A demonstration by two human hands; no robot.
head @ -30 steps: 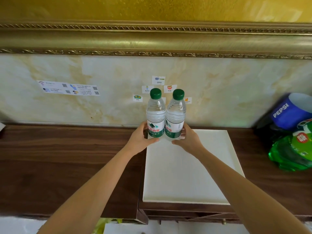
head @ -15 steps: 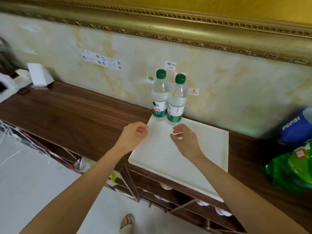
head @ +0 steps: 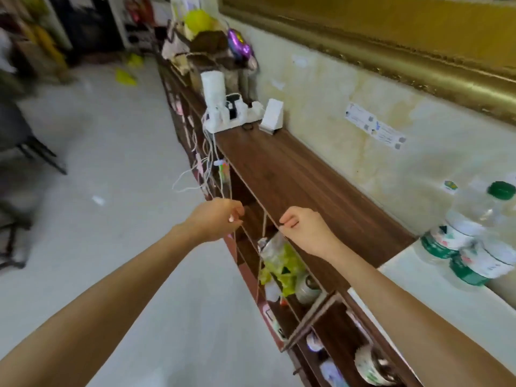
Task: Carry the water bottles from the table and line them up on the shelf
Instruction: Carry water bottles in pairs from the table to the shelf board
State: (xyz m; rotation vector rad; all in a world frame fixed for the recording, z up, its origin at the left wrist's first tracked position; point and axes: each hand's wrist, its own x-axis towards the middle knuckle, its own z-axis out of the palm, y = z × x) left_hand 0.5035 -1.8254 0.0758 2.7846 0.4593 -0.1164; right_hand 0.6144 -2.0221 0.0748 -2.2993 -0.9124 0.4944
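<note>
Counting from the right edge, I see two water bottles point(head: 474, 238) standing close together on the white board point(head: 435, 297) at the far right of the wooden shelf point(head: 293, 174), both blurred, and only one green cap point(head: 501, 189) is clear to me. My two hands are away from them, the left hand point(head: 215, 222) and the right hand point(head: 303, 229) both with loosely curled fingers and holding nothing. The lower compartments are partly hidden, and their contents I cannot make out well.
</note>
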